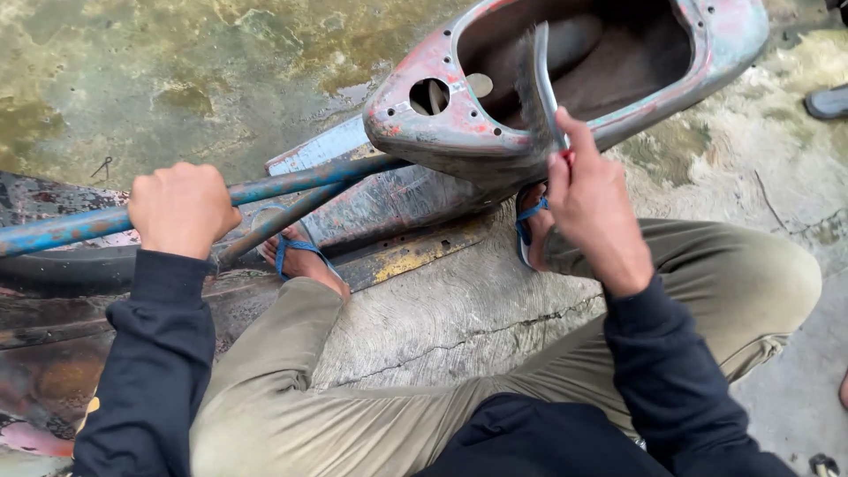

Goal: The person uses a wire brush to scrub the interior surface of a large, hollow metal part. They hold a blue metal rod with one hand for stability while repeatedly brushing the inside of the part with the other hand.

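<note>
My left hand [181, 208] is closed around a rusty blue metal tube [291, 181] that runs from the left edge toward a worn metal shell. My right hand [590, 196] grips the handle of a wire brush [535, 84], its bristles against the rim of the shell. The shell [442, 132] is a hollow, boat-shaped body part with chipped red and grey-green paint and several holes in its rim. It rests on the concrete in front of my knees. My feet in blue sandals [296, 256] sit below it.
Wet, stained concrete floor [177, 71] lies beyond the shell. A dented sheet-metal panel [389, 212] lies under the tubes. Dark rusty parts [44, 309] fill the left side. Another person's shoe [829, 102] shows at the right edge.
</note>
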